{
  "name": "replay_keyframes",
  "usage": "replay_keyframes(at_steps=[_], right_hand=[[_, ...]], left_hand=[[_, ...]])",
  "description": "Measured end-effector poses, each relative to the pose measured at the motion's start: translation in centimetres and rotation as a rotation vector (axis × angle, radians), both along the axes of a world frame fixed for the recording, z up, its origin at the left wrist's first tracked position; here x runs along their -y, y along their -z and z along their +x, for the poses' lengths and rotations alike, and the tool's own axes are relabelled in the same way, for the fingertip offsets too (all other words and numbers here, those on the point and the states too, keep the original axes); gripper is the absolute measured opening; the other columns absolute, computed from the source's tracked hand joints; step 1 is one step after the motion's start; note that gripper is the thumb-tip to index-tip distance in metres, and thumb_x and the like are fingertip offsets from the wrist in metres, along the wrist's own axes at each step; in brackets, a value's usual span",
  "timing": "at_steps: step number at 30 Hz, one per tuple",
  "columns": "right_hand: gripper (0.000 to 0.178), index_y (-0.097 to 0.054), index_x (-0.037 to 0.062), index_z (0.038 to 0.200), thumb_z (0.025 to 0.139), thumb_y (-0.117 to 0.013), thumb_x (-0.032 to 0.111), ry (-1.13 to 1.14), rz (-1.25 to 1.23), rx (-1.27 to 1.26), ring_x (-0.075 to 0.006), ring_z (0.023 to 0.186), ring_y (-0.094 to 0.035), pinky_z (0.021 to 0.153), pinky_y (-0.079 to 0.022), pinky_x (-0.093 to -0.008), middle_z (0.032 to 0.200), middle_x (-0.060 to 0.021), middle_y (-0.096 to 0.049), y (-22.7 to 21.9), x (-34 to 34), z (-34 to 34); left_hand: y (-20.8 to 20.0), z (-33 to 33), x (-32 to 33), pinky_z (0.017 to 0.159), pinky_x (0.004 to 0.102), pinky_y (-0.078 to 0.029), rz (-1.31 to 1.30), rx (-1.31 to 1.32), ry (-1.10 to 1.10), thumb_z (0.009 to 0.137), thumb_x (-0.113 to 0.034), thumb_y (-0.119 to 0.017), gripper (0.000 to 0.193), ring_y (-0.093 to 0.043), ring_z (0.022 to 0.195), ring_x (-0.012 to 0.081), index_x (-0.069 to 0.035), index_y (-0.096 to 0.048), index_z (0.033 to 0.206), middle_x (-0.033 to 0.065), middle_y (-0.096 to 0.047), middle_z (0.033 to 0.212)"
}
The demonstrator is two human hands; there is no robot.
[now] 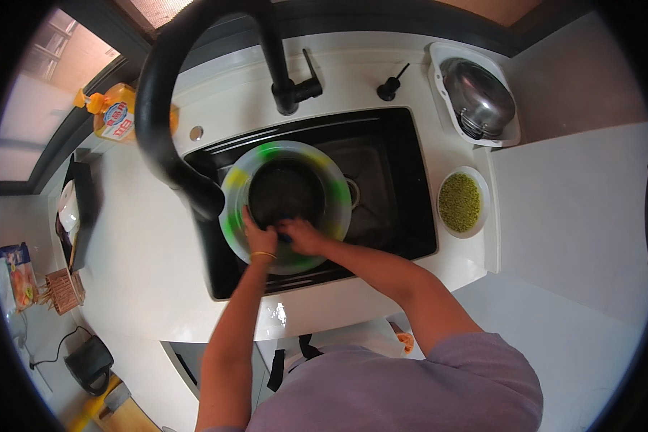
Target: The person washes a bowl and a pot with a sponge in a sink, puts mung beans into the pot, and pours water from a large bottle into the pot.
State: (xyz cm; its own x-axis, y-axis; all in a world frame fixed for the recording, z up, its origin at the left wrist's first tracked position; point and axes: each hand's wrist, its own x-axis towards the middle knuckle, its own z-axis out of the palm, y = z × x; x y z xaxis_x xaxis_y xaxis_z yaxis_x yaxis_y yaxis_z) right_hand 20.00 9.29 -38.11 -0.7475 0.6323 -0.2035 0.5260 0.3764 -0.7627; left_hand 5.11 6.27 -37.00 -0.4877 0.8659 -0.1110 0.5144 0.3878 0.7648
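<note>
A pale basin with green and yellow patches [336, 173] sits in the left part of the black sink. Inside it is a dark round pot [286, 191], its bottom facing up at me or its inside, I cannot tell which. My left hand [260, 239] is closed at the pot's near-left rim, a finger laid along the edge. Beside it, my right hand [302, 236] is closed around a small dark-blue thing [286, 224], pressed near the pot's near edge; the fingers hide most of it and its kind does not show.
A black faucet [158, 122] arches over the left of the sink [410, 180]. To the right stand a white bowl of green beans [459, 202] and a white rack with a metal pot [482, 97]. An orange pump bottle [119, 111] is at the back left, a black kettle [88, 362] lower left.
</note>
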Motion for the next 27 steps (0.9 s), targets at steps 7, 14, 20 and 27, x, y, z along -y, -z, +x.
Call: replay_keyframes(at_steps=[7, 14, 20, 27], right_hand=[[0.051, -0.061, 0.0082, 0.119, 0.068, -0.066, 0.006, 0.106, -0.095, -0.288, -0.036, 0.122, -0.048, 0.1, -0.042, -0.0419, 0.136, -0.0142, -0.049, 0.5, 1.1, -1.3], [0.041, -0.067, 0.0173, 0.115, 0.075, -0.065, 0.014, -0.5, 0.339, 0.243, -0.0301, 0.13, -0.041, 0.109, -0.031, -0.0443, 0.142, -0.002, -0.046, -1.5, -4.0, 6.8], [0.027, -0.074, 0.0166, 0.1, 0.075, -0.066, 0.019, -0.621, 0.49, 0.645, -0.0275, 0.127, -0.042, 0.103, -0.036, -0.0418, 0.141, -0.0037, -0.046, -2.7, -8.9, 3.7], [0.036, -0.071, 0.0109, 0.109, 0.077, -0.062, 0.026, -0.237, 0.471, 0.607, -0.0313, 0.13, -0.04, 0.104, -0.035, -0.0413, 0.133, -0.0169, -0.051, 0.2, -4.6, 1.0]], left_hand=[[-2.7, -0.1, -1.9, 0.104, 0.0449, -0.036, 0.146, -0.051, 0.021, 0.065, 0.015, -0.045, 0.084, -0.046, 0.12, 0.0432, -0.012, -0.035, 0.144, 0.0246, -0.047, 0.133], [-5.4, -2.2, -3.9, 0.097, 0.042, -0.044, 0.013, -0.139, 0.367, 0.068, 0.018, -0.046, 0.086, -0.05, 0.118, 0.0384, -0.027, -0.042, 0.141, 0.0213, -0.049, 0.132], [-8.4, -1.5, -5.6, 0.099, 0.0418, -0.043, -0.095, -0.276, 0.53, 0.07, 0.018, -0.047, 0.087, -0.049, 0.12, 0.0393, -0.029, -0.038, 0.142, 0.0222, -0.049, 0.132], [-6.2, -1.6, -5.4, 0.102, 0.0404, -0.041, 0.123, -0.152, 0.398, 0.066, 0.019, -0.041, 0.077, -0.049, 0.121, 0.0378, -0.021, -0.055, 0.13, 0.0217, -0.052, 0.129]])
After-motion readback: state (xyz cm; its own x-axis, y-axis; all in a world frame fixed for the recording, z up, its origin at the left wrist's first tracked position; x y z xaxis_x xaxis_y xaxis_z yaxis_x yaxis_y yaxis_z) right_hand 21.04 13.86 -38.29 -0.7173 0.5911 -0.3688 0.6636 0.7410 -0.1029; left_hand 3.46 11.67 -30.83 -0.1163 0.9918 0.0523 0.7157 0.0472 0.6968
